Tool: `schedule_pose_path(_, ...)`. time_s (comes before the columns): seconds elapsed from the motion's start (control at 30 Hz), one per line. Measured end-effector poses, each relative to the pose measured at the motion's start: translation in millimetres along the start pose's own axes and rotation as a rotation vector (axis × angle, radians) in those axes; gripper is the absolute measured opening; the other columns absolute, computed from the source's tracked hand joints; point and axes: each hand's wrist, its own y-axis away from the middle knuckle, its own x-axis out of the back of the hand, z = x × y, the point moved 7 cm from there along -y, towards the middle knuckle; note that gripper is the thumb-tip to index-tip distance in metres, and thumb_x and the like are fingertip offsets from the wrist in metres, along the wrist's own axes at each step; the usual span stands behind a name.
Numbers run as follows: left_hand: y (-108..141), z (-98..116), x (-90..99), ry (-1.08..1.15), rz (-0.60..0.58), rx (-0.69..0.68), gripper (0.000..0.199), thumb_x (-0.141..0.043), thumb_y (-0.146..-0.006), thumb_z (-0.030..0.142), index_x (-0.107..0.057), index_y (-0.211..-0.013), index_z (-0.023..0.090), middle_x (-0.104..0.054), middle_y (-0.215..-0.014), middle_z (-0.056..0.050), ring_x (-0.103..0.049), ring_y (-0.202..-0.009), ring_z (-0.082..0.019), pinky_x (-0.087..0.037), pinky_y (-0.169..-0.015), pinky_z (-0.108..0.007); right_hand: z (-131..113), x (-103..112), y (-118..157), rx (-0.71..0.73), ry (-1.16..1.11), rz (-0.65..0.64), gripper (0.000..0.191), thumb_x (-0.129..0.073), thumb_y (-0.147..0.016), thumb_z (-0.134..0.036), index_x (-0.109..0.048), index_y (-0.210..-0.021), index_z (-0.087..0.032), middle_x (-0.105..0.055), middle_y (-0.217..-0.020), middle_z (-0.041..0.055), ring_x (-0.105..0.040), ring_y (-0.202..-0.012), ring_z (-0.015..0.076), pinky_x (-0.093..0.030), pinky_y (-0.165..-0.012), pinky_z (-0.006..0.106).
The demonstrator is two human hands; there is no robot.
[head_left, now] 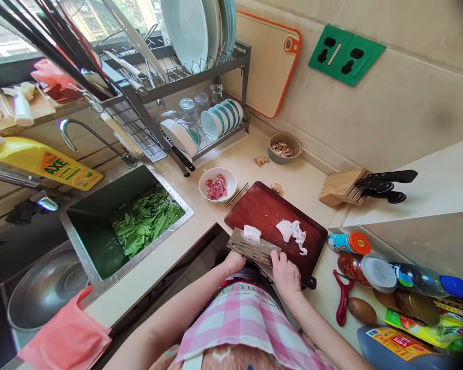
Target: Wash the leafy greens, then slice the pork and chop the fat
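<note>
A broad cleaver (256, 250) lies flat near the front edge of the reddish-brown cutting board (262, 205), with a white piece (252, 233) resting on its blade. My left hand (235, 262) is closed at the blade's left lower corner. At the blade's right end, my right hand (286, 272) has its fingers wrapped round the cleaver; the black handle end shows beside it. More white pieces (293, 232) lie on the board's right half, several of them thin and crumpled. Behind the board's left end stands a white bowl (201, 186) of sliced red meat (216, 187).
Left is a sink (100, 257) holding leafy greens (146, 221). A dish rack (200, 77) stands behind. Back right are a grey bowl (285, 159) and knife block (341, 187); bottles, a jar, a red peeler (343, 298) and a brown oval item (362, 311) lie right.
</note>
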Motion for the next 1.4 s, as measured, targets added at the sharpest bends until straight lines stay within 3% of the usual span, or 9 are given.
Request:
schedule_pose_path(0.17,0,1,2.4,-0.168,-0.034,-0.024,0.030,-0.046,-0.073,0.020,-0.061,-0.099,0.015,-0.063,-0.106,-0.008,-0.047,-0.110,-0.026,-0.027,-0.104,-0.045,-26,11,-14,0.015,-0.082,0.002,0.024,-0.027,-0.088,-0.013,-0.047,-0.099,-0.019,-0.053,-0.077,0.0046,-0.059,-0.062,0.0126,-0.040,-0.052,0.022)
schedule_pose_path(0.37,-2,4,0.5,-0.286,-0.136,-0.055,0.028,-0.044,-0.075,0.020,-0.064,-0.093,0.013,-0.063,-0.103,-0.011,-0.051,-0.105,-0.028,-0.032,-0.101,-0.045,0,-2,1,-0.047,-0.017,-0.054,0.025,-0.028,-0.086,-0.010,-0.048,-0.097,-0.019,-0.052,-0.077,0.0043,-0.059,-0.060,0.0129,-0.040,-0.052,0.022)
schedule_pose_path(0.53,-2,11,5.1,-0.284,-0.118,-0.075,0.032,-0.041,-0.077,0.019,-0.061,-0.101,0.015,-0.061,-0.109,-0.010,-0.049,-0.110,-0.026,-0.028,-0.103,-0.044,-18,4,-11,-0.035,-0.031,-0.025,0.025,-0.026,-0.088,-0.012,-0.046,-0.102,-0.020,-0.053,-0.077,0.0037,-0.060,-0.062,0.0128,-0.040,-0.052,0.021)
schedule_pose_path(0.7,-2,14,8.6,-0.307,-0.190,-0.060,0.028,-0.044,-0.077,0.025,-0.063,-0.095,0.015,-0.063,-0.107,-0.010,-0.052,-0.105,-0.025,-0.034,-0.099,-0.040,-1,-6,2,-0.091,-0.026,-0.086,0.024,-0.029,-0.086,-0.009,-0.048,-0.096,-0.020,-0.053,-0.077,0.0042,-0.060,-0.060,0.0130,-0.040,-0.051,0.022)
schedule_pose_path(0.8,0,17,4.3,-0.308,-0.224,-0.080,0.030,-0.040,-0.081,0.026,-0.064,-0.094,0.015,-0.064,-0.104,-0.009,-0.054,-0.103,-0.024,-0.037,-0.097,-0.038,-7,1,-5,-0.107,-0.043,-0.083,0.023,-0.029,-0.087,-0.011,-0.047,-0.098,-0.019,-0.053,-0.077,0.0042,-0.060,-0.060,0.0124,-0.040,-0.051,0.021)
schedule_pose_path(1.0,0,15,12.6,-0.368,-0.251,0.002,0.027,-0.044,-0.080,0.033,-0.064,-0.084,0.015,-0.067,-0.086,-0.009,-0.058,-0.088,-0.024,-0.042,-0.086,-0.035,-10,7,-5,-0.116,-0.080,-0.124,0.023,-0.028,-0.087,-0.011,-0.046,-0.097,-0.021,-0.054,-0.076,0.0037,-0.061,-0.059,0.0135,-0.040,-0.049,0.021)
schedule_pose_path(1.17,0,20,4.6,-0.363,-0.288,-0.050,0.027,-0.040,-0.082,0.033,-0.062,-0.082,0.017,-0.065,-0.079,-0.007,-0.057,-0.089,-0.022,-0.042,-0.083,-0.032,-9,11,-9,-0.159,-0.067,-0.114,0.021,-0.030,-0.087,-0.012,-0.047,-0.096,-0.019,-0.053,-0.076,0.0047,-0.061,-0.059,0.0129,-0.041,-0.051,0.021)
schedule_pose_path(1.27,-1,19,10.1,-0.454,-0.257,-0.016,0.031,-0.033,-0.084,0.029,-0.060,-0.074,0.015,-0.061,-0.067,-0.006,-0.056,-0.074,-0.019,-0.043,-0.074,-0.030,-19,16,-22,-0.136,-0.080,-0.089,0.020,-0.030,-0.087,-0.013,-0.046,-0.097,-0.019,-0.054,-0.078,0.0050,-0.061,-0.061,0.0128,-0.041,-0.051,0.021)
schedule_pose_path(1.4,-3,20,19.8,-0.580,-0.279,-0.001,0.030,-0.032,-0.084,0.024,-0.055,-0.066,0.016,-0.053,-0.059,-0.003,-0.049,-0.060,-0.014,-0.040,-0.063,-0.026,-5,6,-7,-0.141,-0.021,-0.112,0.022,-0.029,-0.086,-0.011,-0.047,-0.096,-0.020,-0.054,-0.077,0.0040,-0.061,-0.061,0.0130,-0.041,-0.051,0.020)
